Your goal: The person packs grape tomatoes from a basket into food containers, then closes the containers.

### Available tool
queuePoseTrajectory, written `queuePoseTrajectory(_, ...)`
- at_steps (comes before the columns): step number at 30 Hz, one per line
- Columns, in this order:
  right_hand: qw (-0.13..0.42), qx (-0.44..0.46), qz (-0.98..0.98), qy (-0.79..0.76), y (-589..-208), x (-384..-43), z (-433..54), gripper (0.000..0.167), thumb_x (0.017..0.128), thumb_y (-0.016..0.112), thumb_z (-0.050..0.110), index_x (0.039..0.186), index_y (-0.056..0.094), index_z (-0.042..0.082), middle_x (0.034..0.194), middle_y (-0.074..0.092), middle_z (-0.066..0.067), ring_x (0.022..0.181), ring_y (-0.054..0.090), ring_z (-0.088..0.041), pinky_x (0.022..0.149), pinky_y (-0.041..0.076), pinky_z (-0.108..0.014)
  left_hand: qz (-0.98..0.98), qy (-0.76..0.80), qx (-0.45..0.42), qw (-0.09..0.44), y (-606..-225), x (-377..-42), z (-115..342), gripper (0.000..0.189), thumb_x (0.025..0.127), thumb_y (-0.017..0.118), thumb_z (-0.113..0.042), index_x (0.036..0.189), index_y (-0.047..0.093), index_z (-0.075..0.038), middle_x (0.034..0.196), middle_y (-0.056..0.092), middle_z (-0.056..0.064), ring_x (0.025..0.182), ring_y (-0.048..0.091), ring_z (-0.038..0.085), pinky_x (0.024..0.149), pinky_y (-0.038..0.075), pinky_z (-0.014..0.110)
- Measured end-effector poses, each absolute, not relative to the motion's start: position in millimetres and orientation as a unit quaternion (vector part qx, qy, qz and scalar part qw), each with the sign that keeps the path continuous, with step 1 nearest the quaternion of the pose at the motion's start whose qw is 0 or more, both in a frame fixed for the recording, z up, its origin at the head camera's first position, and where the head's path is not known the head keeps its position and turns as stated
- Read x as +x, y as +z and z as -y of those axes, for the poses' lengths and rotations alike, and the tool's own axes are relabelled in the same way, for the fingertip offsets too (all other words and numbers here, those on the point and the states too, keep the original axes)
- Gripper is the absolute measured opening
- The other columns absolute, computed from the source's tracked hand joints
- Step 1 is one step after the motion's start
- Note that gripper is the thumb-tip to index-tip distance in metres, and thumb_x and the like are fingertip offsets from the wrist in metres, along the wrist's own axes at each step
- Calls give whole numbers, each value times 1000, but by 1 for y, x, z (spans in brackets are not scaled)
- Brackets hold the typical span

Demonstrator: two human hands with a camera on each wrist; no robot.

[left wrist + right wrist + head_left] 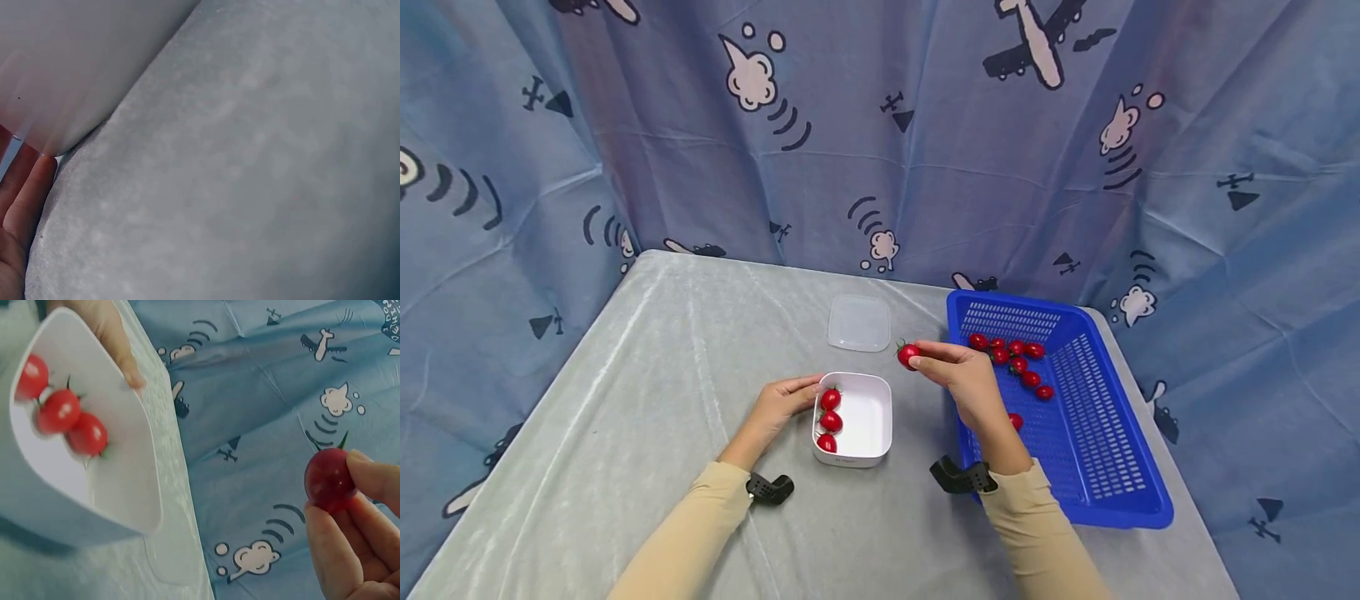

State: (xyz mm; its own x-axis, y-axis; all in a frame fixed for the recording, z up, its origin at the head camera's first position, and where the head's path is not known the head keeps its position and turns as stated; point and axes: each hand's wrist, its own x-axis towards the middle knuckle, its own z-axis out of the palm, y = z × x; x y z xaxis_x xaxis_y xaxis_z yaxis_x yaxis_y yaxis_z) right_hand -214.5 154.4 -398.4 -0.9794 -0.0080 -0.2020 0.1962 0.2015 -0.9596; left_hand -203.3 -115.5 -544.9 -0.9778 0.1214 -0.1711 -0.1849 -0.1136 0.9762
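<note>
Between the fingertips and thumb of my right hand (pixel 966 379) is a cherry tomato (pixel 907 356), pinched above the table to the right of a white square container (pixel 872 417). Its green stem end shows in the right wrist view, where the tomato (pixel 328 480) is large and near. Three more tomatoes (pixel 831 422) sit in a row along the container's left wall. My left hand (pixel 782 408) rests against that wall from outside, its fingers fairly straight. The left wrist view has these fingers (pixel 31 197) touching the container's pale side (pixel 81 69).
A blue plastic basket (pixel 1120 417) stands at the right with several cherry tomatoes (pixel 1017 365) in it, under and beyond my right forearm. Behind the container lies a translucent lid (pixel 859 323) flat on the grey tablecloth (pixel 662 400). A patterned blue curtain (pixel 835 125) hangs behind the table.
</note>
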Motion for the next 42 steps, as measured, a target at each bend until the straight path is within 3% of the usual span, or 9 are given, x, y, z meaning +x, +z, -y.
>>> queuePoseTrajectory(10, 79, 77, -745, -658, -409, -201, -128, 36, 85, 77, 7, 119, 70, -2, 108, 76, -10, 88, 72, -9, 92, 58, -29, -657, 747, -28, 97, -546, -204, 116, 43, 94, 69, -16, 130, 62, 5, 128, 67, 16, 96, 68, -1, 89, 56, 18)
queuePoseTrajectory(16, 82, 84, -763, -636, -423, -191, -110, 32, 83, 80, 13, 113, 75, 3, 110, 76, -13, 96, 72, -15, 95, 58, -37, -658, 746, -29, 101, -546, -204, 116, 43, 94, 69, -16, 130, 61, 5, 128, 67, 16, 96, 68, -1, 89, 56, 18)
queuePoseTrajectory(23, 84, 88, -757, -642, -448, -187, -93, 30, 82, 81, 12, 109, 75, -1, 103, 77, -14, 90, 72, -14, 87, 59, -34, -661, 743, -29, 101, -545, -203, 116, 43, 94, 69, -17, 131, 62, 4, 128, 67, 15, 97, 69, 1, 90, 56, 18)
queuePoseTrajectory(27, 87, 80, -767, -630, -457, -189, -88, 30, 82, 81, 13, 108, 76, -1, 102, 77, -15, 91, 73, -16, 89, 60, -37, -663, 741, -28, 102, -545, -203, 114, 43, 94, 69, -18, 131, 62, 4, 129, 67, 16, 97, 68, 1, 89, 56, 18)
queuePoseTrajectory(42, 27, 2, -821, -571, -478, -189, -71, 27, 76, 81, -1, 101, 75, -9, 96, 75, -24, 91, 73, -30, 77, 62, -32, -661, 743, -22, 100, -544, -202, 114, 42, 95, 68, -18, 130, 63, 4, 127, 67, 17, 97, 68, 1, 89, 56, 19)
